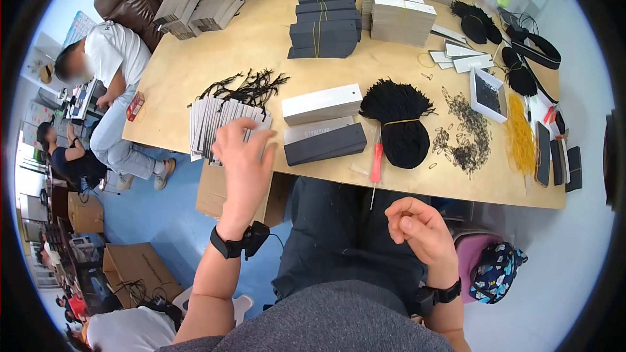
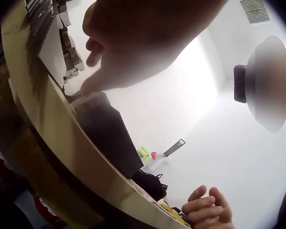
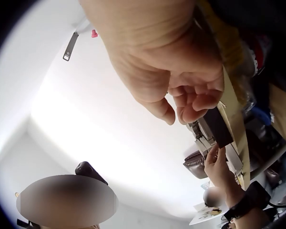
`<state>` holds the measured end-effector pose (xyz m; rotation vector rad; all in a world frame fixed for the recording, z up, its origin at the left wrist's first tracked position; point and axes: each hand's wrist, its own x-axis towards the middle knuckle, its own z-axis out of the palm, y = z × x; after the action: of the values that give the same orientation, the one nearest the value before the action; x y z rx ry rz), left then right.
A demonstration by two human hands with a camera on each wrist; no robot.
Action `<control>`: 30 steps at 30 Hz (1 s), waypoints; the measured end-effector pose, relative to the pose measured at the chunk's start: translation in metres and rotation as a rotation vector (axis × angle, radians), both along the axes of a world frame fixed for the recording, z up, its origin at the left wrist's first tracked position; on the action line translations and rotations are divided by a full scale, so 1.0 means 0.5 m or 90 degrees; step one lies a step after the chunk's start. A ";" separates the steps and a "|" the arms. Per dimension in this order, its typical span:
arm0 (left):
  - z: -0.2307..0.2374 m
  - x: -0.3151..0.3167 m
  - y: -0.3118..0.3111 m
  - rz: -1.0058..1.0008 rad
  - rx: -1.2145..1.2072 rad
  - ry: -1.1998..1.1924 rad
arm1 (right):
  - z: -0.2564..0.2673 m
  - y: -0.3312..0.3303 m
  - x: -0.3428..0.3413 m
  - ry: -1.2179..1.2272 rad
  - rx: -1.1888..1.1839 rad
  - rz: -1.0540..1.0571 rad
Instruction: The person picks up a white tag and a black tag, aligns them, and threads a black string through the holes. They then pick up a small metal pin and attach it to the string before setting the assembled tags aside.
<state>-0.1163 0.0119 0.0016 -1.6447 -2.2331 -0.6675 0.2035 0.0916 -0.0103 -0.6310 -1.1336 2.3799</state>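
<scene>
My left hand (image 1: pixel 242 156) hovers at the right part of a fanned row of white tags (image 1: pixel 212 120), its fingers spread and loosely bent, with nothing seen between them. Black cords (image 1: pixel 251 85) trail from the tags' far ends. To the right of this hand lie a stack of white tags (image 1: pixel 321 103) and a stack of black tags (image 1: pixel 326 145). My right hand (image 1: pixel 422 229) hangs in front of the table edge, palm up, fingers loosely curled and holding nothing. Nearest to it are a red-handled screwdriver (image 1: pixel 376 163) jutting over the edge and a bundle of black cords (image 1: pixel 404 137).
Safety pins (image 1: pixel 466 137) lie scattered near a white box (image 1: pixel 488 94) of dark small pieces. Yellow rubber bands (image 1: pixel 520 137) and a phone (image 1: pixel 542 154) are at the right. Banded black stacks (image 1: pixel 325 26) and grey stacks (image 1: pixel 404 19) stand at the back. A person (image 1: pixel 117 58) sits at the left.
</scene>
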 end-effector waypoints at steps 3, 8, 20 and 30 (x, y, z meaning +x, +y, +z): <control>-0.015 -0.010 0.015 -0.087 0.006 -0.029 | -0.005 -0.006 0.005 -0.014 -0.003 -0.005; -0.011 -0.057 0.033 -0.172 -0.041 -0.033 | -0.009 -0.012 0.013 -0.024 -0.005 -0.024; 0.018 -0.053 0.025 -0.160 0.119 0.030 | -0.015 -0.027 0.008 -0.056 -0.012 -0.027; 0.081 -0.068 0.105 -0.164 0.065 -0.143 | -0.015 -0.032 0.000 -0.053 0.006 -0.005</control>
<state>-0.1504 0.0646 0.0422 -1.9072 -2.1063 -1.0604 0.2036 0.0758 -0.0178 -0.7368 -1.1738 2.3599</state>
